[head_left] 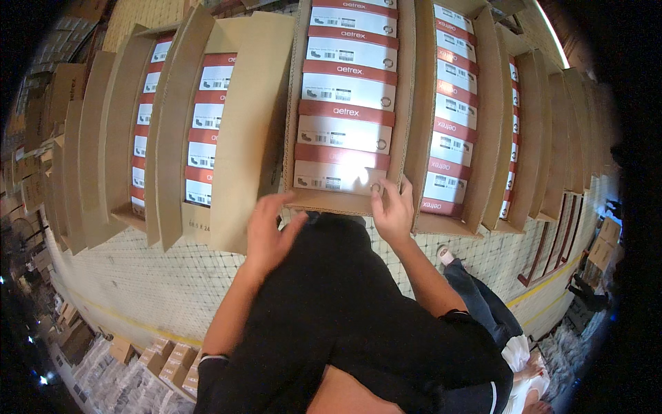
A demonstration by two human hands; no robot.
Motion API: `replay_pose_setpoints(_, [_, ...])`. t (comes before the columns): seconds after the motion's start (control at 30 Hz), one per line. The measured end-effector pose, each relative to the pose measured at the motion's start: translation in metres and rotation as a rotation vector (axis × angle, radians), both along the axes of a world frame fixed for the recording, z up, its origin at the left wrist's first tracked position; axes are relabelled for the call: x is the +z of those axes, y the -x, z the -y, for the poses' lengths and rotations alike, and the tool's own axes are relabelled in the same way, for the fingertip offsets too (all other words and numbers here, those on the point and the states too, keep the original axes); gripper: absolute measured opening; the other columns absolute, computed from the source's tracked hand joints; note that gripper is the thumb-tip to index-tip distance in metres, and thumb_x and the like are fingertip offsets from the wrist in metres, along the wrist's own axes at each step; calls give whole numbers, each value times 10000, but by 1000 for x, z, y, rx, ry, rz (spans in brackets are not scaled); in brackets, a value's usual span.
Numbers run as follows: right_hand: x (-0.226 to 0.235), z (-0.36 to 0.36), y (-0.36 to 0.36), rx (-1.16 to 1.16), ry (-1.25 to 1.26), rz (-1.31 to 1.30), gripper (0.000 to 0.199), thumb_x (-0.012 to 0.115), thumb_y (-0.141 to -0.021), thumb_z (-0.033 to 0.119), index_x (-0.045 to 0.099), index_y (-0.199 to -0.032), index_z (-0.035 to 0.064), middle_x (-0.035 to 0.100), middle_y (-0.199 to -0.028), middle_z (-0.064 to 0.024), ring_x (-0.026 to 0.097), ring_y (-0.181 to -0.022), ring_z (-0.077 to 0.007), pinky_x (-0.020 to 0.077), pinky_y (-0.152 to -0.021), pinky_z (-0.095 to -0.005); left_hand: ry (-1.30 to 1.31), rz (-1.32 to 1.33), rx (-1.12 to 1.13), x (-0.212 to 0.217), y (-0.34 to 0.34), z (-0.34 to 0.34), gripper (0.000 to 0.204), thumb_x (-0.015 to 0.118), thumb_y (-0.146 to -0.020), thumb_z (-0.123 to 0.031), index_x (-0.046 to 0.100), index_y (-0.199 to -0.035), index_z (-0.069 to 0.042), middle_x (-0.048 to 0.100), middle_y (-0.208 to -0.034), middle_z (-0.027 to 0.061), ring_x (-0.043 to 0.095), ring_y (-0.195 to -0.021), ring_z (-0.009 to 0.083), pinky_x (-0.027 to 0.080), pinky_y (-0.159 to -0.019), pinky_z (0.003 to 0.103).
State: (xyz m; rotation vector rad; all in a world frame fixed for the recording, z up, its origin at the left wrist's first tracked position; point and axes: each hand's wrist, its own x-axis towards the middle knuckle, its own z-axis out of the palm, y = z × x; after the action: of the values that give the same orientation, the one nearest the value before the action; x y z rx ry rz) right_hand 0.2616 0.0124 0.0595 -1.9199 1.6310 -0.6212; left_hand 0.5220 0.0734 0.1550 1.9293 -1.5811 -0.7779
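In front of me an open brown cardboard carton (324, 201) holds a column of shoe boxes with red lids. The nearest shoe box (331, 181) turns its white labelled side up, and light glares off it. By the carton's near left corner is my left hand (269, 231), with thumb and fingers apart and nothing in it. My right hand (393, 214) lies at the near right corner. Its spread fingers reach over the carton edge, close to the nearest shoe box, and it holds no box.
More open cartons of shoe boxes stand in a row, including a left carton (234, 138) with a raised flap and a right carton (460, 226). Another person's leg (476, 297) shows at lower right. Behind me are stacked brown boxes (176, 362). A red metal rack (552, 241) stands farther right.
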Motion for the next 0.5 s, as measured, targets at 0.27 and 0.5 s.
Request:
replay_pose_setpoints(0.27, [22, 1, -9, -14, -45, -116, 379, 618, -940, 336, 635, -1227, 89, 445, -1389, -301, 491, -1261, -455, 431, -1040, -479, 865, -712, -406, 187, 72, 4, 247, 797, -766, -267, 663, -858, -81, 652, -897, 84, 662, -813, 232, 580, -755, 332])
replay_pose_setpoints(0.5, [-14, -136, -21, -449, 163, -23, 408, 585, -988, 308, 607, -1267, 12, 511, -1336, -248, 476, -1285, -381, 397, -1057, -418, 1029, -685, -504, 160, -31, -124, 216, 793, -733, -223, 620, -702, -99, 604, -733, 56, 660, -782, 269, 581, -715, 362])
